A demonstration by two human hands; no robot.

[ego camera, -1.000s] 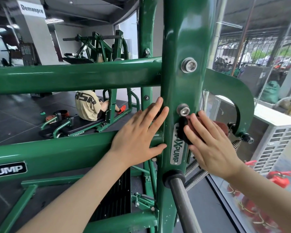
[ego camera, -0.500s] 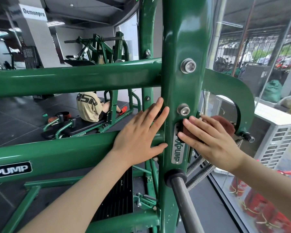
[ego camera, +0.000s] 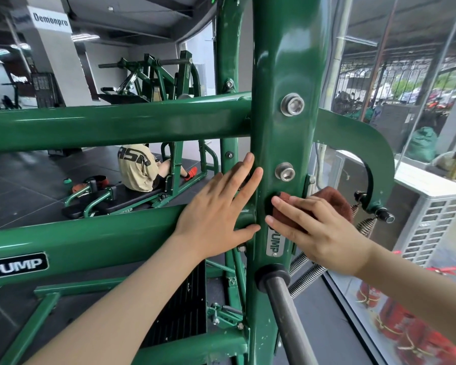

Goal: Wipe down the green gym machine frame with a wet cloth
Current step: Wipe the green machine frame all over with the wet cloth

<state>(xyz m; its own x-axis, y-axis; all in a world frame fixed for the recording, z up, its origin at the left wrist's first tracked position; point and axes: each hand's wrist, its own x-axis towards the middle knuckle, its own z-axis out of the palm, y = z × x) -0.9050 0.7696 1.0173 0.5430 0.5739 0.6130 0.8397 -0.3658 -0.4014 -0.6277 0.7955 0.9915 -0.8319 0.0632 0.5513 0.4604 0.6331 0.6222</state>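
Flanking upright post: bar, springs, seated person

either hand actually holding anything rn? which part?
Right hand presses the brown cloth flat against the green upright, fingers across the cloth's near half. Left hand holds nothing, resting flat on the frame.
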